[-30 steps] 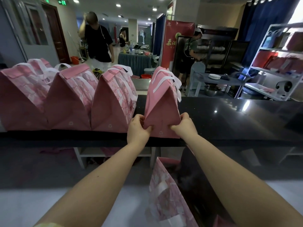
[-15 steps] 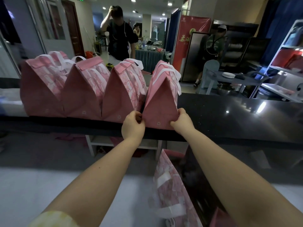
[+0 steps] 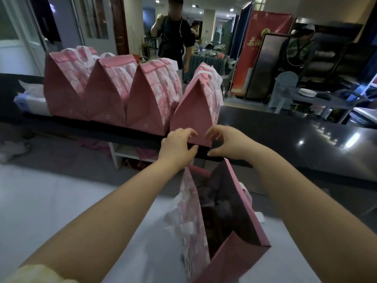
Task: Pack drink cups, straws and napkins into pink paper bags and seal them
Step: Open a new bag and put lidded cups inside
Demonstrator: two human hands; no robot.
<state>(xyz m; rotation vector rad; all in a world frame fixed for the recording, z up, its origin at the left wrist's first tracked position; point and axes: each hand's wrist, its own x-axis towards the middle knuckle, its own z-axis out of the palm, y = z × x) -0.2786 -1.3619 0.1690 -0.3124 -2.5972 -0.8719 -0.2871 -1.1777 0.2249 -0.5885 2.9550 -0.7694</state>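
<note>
Centre frame: the fourth sealed bag point(image 3: 195, 111) stands on the black counter point(image 3: 285, 135), beside the row of three sealed bags point(image 3: 114, 94). Half a second back both hands pinched its lower corners. Now left hand point(image 3: 179, 144) and right hand point(image 3: 226, 141) hang before its base, fingers loosened, holding nothing. Reads as released. Open bag point(image 3: 242, 252), lower centre, probably next for sealing.

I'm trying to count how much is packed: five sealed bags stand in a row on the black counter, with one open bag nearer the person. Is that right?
Not quite. The head view shows four sealed bags in a row on the black counter, not five. The rest holds: one open bag stands nearer the person.
</note>
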